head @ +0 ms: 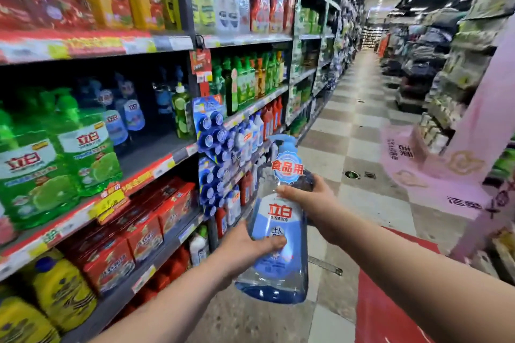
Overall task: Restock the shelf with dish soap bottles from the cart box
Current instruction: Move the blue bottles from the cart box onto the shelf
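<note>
The dish soap bottle (278, 273) is held clear of the shelving in the lower centre of the frame, over the aisle floor. Its long axis is set close to vertical, with the pump head (284, 143) pointing up and leaning slightly toward the right of the frame, and the base directed down. The body is formed of clear plastic, broad and rounded low down and tapering to the neck, and is filled with blue liquid. On the blue-and-white front label "立白" is printed in red; a large character beneath it is partly covered by a thumb. A scalloped neck tag (287, 168) is marked "食品用" in red.

The left hand (245, 248) is wrapped round the lower body, with the thumb laid across the label. The right hand (306, 198) is closed over the shoulder of the bottle, just below the tag.

At the left of the frame, green bottles (83, 153) labelled "立白" are ranked at the front of the middle shelf (156, 152). Blue bottles (131, 114) with the same mark are seen further back on that shelf, with bare grey deck in front of them
</note>
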Demonstrator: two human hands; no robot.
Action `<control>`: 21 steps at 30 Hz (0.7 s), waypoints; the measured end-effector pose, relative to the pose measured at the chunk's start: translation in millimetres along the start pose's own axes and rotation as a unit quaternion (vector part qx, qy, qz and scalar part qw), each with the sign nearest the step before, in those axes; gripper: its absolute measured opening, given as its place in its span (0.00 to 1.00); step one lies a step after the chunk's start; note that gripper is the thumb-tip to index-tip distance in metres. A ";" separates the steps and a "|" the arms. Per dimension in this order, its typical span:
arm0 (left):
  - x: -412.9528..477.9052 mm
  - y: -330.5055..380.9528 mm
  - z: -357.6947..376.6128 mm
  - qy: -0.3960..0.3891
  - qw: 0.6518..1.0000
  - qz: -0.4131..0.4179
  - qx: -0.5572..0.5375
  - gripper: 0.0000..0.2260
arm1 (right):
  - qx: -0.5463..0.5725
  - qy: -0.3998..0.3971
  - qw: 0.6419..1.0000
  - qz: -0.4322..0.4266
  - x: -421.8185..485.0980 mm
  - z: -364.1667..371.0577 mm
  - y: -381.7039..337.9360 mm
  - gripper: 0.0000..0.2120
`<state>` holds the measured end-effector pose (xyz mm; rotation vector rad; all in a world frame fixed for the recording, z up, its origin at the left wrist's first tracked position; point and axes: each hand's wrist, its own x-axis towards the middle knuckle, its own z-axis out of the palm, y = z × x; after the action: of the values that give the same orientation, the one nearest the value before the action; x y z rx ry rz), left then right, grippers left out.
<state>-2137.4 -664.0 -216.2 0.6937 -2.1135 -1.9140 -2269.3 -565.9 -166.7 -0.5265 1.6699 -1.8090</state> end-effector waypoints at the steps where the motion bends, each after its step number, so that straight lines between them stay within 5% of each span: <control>1: 18.3 3.5 -1.0 0.016 1.000 0.002 0.002 0.06 | 0.002 -0.017 1.000 0.002 22.3 -4.0 -2.8 0.25; 10: 124.6 34.2 -8.4 0.172 0.985 -0.022 -0.011 0.07 | -0.036 -0.159 0.987 0.002 186.5 2.1 -32.6 0.20; 19: 157.4 21.1 -97.5 0.304 0.951 -0.056 -0.028 0.19 | -0.056 -0.300 0.952 0.014 267.4 109.1 -22.7 0.20; 21: 169.1 17.1 -125.2 0.319 0.946 -0.039 -0.048 0.14 | -0.063 -0.321 0.945 0.007 288.4 136.9 -25.4 0.20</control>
<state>-2231.0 -853.1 -208.9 1.1943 -1.5946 -1.5215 -2394.5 -860.6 -158.0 -1.0288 1.3193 -1.3153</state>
